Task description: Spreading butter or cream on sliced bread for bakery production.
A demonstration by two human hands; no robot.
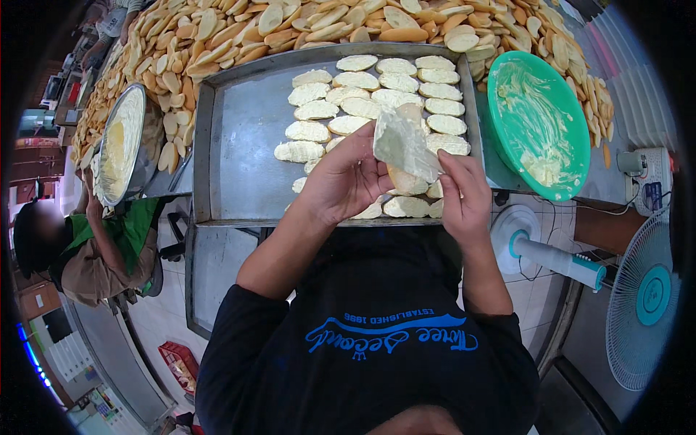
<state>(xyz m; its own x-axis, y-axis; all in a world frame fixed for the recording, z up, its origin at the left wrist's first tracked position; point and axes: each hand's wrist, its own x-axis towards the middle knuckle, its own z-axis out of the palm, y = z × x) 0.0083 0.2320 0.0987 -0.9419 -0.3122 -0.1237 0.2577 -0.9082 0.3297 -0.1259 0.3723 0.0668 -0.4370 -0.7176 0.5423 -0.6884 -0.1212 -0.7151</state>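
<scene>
Over the metal baking tray, my left hand is closed on an oval bread slice, partly hidden behind a flat scraper. My right hand pinches this scraper by its lower right corner. Pale cream smears the scraper's broad face, which lies against the bread. Rows of cream-coated bread slices cover the tray's middle and right side. Bare metal shows on its left. To the right, a green basin holds leftover cream stuck to its bottom and wall.
A large heap of bread slices spreads behind the tray and down both sides. On the left, a co-worker is beside a metal bowl of cream. A standing fan is at the right, and another tray sits lower, nearer me.
</scene>
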